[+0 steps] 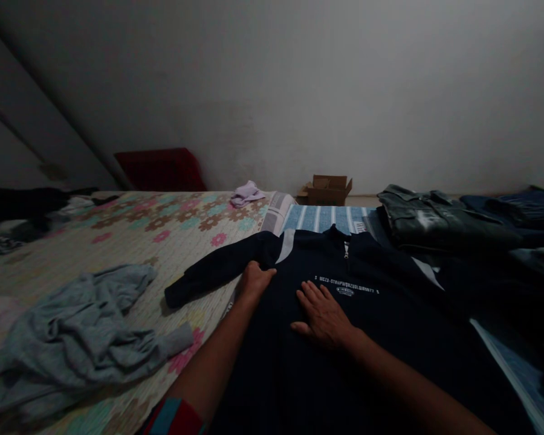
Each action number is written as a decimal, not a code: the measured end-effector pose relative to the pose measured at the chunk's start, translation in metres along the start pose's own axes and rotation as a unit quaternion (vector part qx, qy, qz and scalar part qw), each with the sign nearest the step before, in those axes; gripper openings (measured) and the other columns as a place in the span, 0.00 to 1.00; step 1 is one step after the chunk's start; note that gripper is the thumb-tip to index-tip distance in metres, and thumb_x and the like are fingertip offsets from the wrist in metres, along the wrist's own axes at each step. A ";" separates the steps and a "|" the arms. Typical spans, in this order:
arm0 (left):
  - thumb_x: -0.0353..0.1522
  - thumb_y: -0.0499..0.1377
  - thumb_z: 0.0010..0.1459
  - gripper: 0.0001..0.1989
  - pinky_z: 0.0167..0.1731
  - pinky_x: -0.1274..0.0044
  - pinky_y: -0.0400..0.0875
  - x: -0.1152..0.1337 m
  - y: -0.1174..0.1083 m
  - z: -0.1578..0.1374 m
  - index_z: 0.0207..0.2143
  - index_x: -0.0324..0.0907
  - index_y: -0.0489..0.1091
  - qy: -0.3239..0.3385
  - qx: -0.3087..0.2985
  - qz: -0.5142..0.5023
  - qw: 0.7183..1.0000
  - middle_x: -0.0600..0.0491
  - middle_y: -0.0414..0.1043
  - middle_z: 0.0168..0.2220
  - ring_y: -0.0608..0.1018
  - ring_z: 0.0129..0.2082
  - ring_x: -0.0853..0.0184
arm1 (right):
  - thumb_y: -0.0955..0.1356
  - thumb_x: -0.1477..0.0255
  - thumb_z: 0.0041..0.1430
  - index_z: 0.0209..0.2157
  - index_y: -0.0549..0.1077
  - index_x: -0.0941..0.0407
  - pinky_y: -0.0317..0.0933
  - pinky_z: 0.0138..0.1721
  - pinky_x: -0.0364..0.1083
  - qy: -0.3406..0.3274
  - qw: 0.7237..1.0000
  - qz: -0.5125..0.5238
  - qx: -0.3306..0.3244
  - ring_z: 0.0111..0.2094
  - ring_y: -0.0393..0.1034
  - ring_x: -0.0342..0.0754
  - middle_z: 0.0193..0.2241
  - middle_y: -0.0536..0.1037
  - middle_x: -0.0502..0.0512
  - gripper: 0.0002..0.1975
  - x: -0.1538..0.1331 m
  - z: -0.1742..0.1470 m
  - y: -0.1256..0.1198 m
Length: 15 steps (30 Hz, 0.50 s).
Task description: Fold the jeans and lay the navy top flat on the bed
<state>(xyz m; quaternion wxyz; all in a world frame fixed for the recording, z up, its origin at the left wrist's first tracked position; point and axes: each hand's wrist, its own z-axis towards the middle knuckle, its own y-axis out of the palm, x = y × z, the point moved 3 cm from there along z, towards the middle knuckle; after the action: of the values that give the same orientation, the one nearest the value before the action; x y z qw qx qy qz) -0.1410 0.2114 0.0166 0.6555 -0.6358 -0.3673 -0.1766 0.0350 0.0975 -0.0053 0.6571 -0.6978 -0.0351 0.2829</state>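
Note:
A dark navy zip-neck sweatshirt [372, 338] lies spread out, front up, with pale shoulder stripes and a line of white print across the chest. Its left-side sleeve [217, 266] stretches out over the flowered cover. My left hand [255, 281] is closed on the fabric where that sleeve meets the body, its thumb pointing right; the fingertips are partly hidden. Flat on the chest, just below the print, rests my right hand [321, 314] with its fingers extended. The sweatshirt's other sleeve blends into dark cloth at the right.
A crumpled grey garment [81, 338] lies left on the flowered cover [131, 241]. Folded dark clothes [435, 217] are stacked at right on a blue striped cloth [330, 216]. Farther back are a small lilac cloth [247, 193], an open cardboard box [329, 191] and a red object [161, 169].

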 end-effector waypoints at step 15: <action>0.30 0.66 0.34 0.12 0.28 0.70 0.74 0.010 0.016 0.019 0.24 0.38 0.69 -0.086 -0.112 -0.350 0.926 0.52 0.74 0.21 0.78 0.24 0.60 | 0.53 0.47 0.59 0.63 0.50 0.62 0.32 0.61 0.57 0.014 1.000 0.008 -0.011 0.65 0.34 0.56 0.64 0.44 0.65 0.40 0.001 0.000 0.001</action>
<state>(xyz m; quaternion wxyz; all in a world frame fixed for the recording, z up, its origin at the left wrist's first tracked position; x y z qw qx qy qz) -0.1282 0.2343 0.0115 0.4423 -0.5486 -0.5995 -0.3794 0.0355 0.0981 -0.0062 0.6477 -0.7088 -0.0234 0.2784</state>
